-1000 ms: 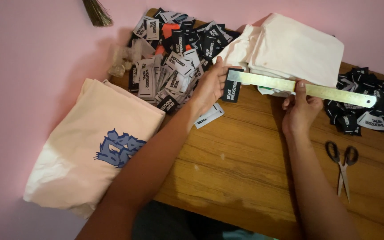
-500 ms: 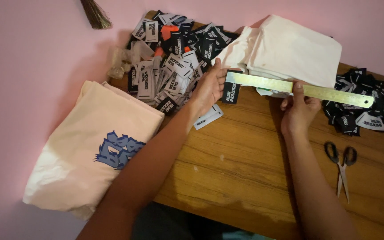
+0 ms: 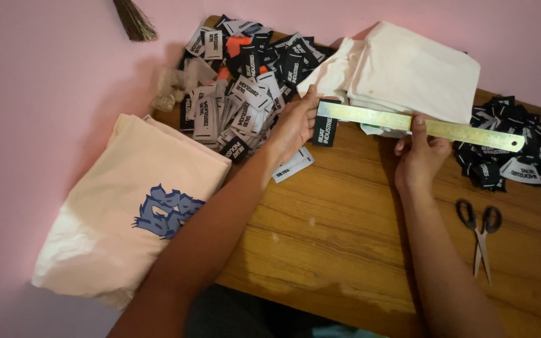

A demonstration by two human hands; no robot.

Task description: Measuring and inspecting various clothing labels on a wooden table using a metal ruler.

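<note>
A long metal ruler (image 3: 458, 130) lies across the front of a stack of folded white cloth (image 3: 417, 72) on a wooden table (image 3: 358, 231). My left hand (image 3: 295, 125) holds the ruler's left end, where a small black label (image 3: 325, 131) sits beneath it. My right hand (image 3: 419, 156) grips the ruler near its middle, thumb pressed on top. Just below my left hand lies a loose white label (image 3: 293, 164).
A big heap of black and white labels (image 3: 245, 81) fills the table's far left. More black labels (image 3: 511, 150) lie at the right, with black scissors (image 3: 480, 231) below them. A cream printed garment (image 3: 139, 206) hangs off the left edge. A broom tip (image 3: 134, 20) shows at top.
Both hands and the ruler have shifted slightly up and toward the white cloth stack. The black label stays under the ruler's left end.
</note>
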